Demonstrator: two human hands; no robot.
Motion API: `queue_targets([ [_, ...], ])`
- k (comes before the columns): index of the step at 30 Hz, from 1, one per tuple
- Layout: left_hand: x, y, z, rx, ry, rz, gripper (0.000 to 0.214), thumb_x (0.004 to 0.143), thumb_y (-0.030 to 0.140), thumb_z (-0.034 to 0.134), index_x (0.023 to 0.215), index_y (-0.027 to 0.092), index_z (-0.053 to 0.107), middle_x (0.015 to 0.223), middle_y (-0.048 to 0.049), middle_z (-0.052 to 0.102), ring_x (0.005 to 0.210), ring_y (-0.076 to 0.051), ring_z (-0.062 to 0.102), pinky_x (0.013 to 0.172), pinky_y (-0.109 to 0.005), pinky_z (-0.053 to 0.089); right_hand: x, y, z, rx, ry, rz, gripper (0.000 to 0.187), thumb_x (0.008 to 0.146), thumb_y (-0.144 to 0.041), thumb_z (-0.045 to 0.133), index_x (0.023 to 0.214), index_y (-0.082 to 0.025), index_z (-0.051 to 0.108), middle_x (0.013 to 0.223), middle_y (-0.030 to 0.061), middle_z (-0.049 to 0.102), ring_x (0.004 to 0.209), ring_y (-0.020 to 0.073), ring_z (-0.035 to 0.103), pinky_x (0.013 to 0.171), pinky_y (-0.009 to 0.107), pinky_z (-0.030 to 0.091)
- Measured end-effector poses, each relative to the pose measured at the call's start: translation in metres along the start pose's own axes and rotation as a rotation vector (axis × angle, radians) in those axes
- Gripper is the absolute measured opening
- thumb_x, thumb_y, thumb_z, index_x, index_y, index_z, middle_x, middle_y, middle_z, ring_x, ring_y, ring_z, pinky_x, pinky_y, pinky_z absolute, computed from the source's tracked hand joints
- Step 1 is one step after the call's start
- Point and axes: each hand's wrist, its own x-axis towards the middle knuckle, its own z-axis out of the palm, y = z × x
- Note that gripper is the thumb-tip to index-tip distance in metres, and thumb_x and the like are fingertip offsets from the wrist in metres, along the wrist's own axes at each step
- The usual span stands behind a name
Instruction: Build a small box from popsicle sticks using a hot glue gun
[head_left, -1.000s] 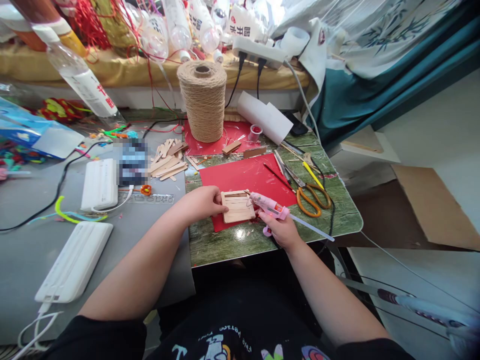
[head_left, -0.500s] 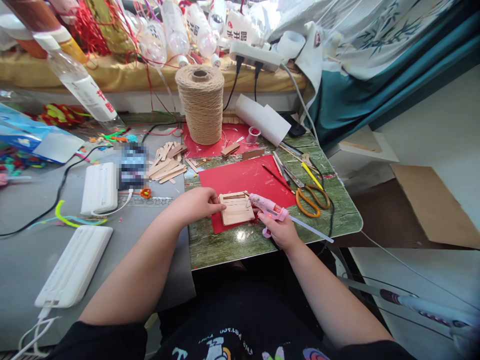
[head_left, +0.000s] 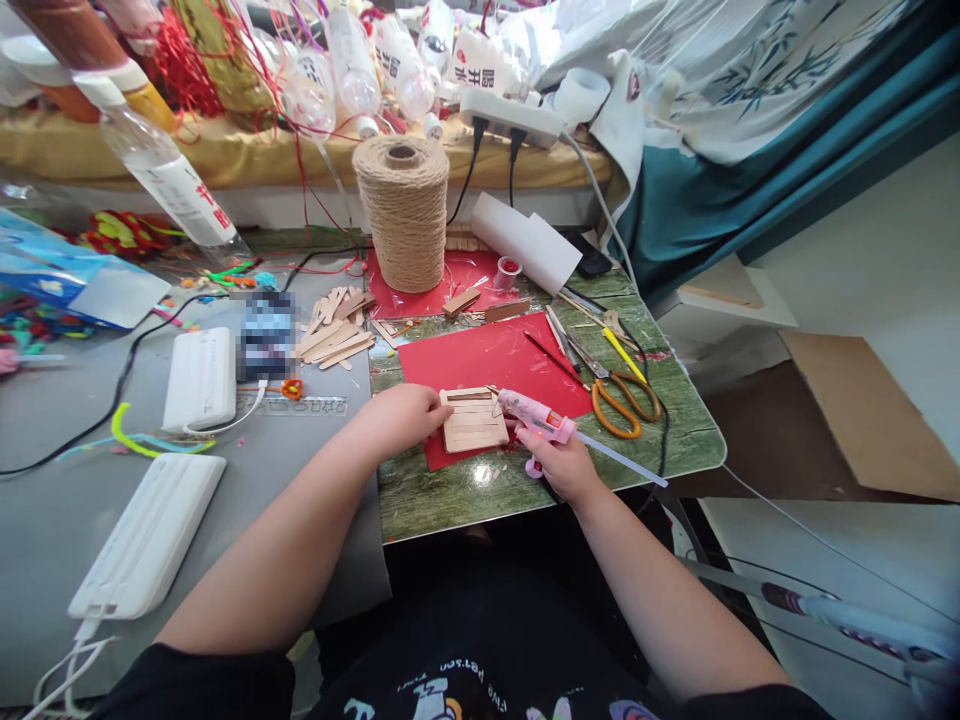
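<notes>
A small square panel of popsicle sticks (head_left: 475, 425) lies over the front edge of a red sheet (head_left: 487, 350). My left hand (head_left: 411, 412) pinches the panel's left edge between thumb and fingers. In my right hand (head_left: 564, 462) is a pink hot glue gun (head_left: 541, 416), its grip wrapped by my fingers. A translucent glue stick (head_left: 626, 460) juts from its back end. The nozzle points left, at the panel's upper right corner; whether it touches is too small to tell.
Scissors (head_left: 626, 402) with orange handles lie right of the red sheet, near a yellow pen (head_left: 624, 355). Behind stand a twine spool (head_left: 402, 215) and a paper roll (head_left: 525, 240). Loose popsicle sticks (head_left: 337, 335) and white power banks (head_left: 146, 535) are on the left.
My left hand and wrist have shifted slightly down and to the right, still at the panel's left edge. The glue gun and my right hand look nearly unmoved.
</notes>
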Motion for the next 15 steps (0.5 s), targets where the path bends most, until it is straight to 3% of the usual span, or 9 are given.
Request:
queue_targets([
  [4, -0.0006, 0.0028, 0.0006, 0.078, 0.061, 0.019, 0.043, 0.097, 0.055, 0.044, 0.075, 0.023, 0.062, 0.082, -0.0093, 0.073, 0.072, -0.026, 0.062, 0.059, -0.035, 0.033, -0.0004, -0.0013, 0.0, -0.004, 0.007, 0.008, 0.055, 0.082, -0.048, 0.082, 0.132, -0.03, 0.074, 0.121, 0.0102, 0.079, 0.093, 0.0327, 0.075, 0.058, 0.039, 0.063],
  [7, -0.0016, 0.004, 0.0006, 0.101, 0.091, 0.028, 0.043, 0.099, 0.054, 0.04, 0.079, 0.023, 0.062, 0.087, -0.01, 0.074, 0.074, -0.026, 0.063, 0.059, -0.035, 0.033, -0.0006, -0.0008, -0.001, 0.005, -0.014, -0.029, 0.053, 0.085, -0.048, 0.081, 0.134, -0.03, 0.073, 0.126, 0.0091, 0.078, 0.111, 0.0346, 0.074, 0.079, 0.047, 0.067],
  [11, -0.0028, 0.0041, 0.0003, 0.115, 0.094, 0.025, 0.044, 0.1, 0.056, 0.04, 0.081, 0.023, 0.063, 0.09, -0.0102, 0.075, 0.077, -0.027, 0.065, 0.059, -0.036, 0.034, 0.0009, 0.0031, -0.0031, 0.053, -0.065, -0.099, 0.048, 0.09, -0.044, 0.077, 0.136, -0.03, 0.072, 0.138, 0.0062, 0.073, 0.128, 0.03, 0.069, 0.111, 0.048, 0.056],
  [15, -0.0029, 0.0051, 0.0015, 0.141, 0.097, 0.022, 0.045, 0.102, 0.054, 0.036, 0.083, 0.023, 0.063, 0.093, -0.0111, 0.075, 0.081, -0.028, 0.066, 0.06, -0.035, 0.034, 0.0027, 0.0075, -0.0054, 0.069, -0.086, -0.116, 0.049, 0.092, -0.044, 0.076, 0.138, -0.029, 0.07, 0.143, 0.006, 0.07, 0.131, 0.0293, 0.068, 0.116, 0.048, 0.053],
])
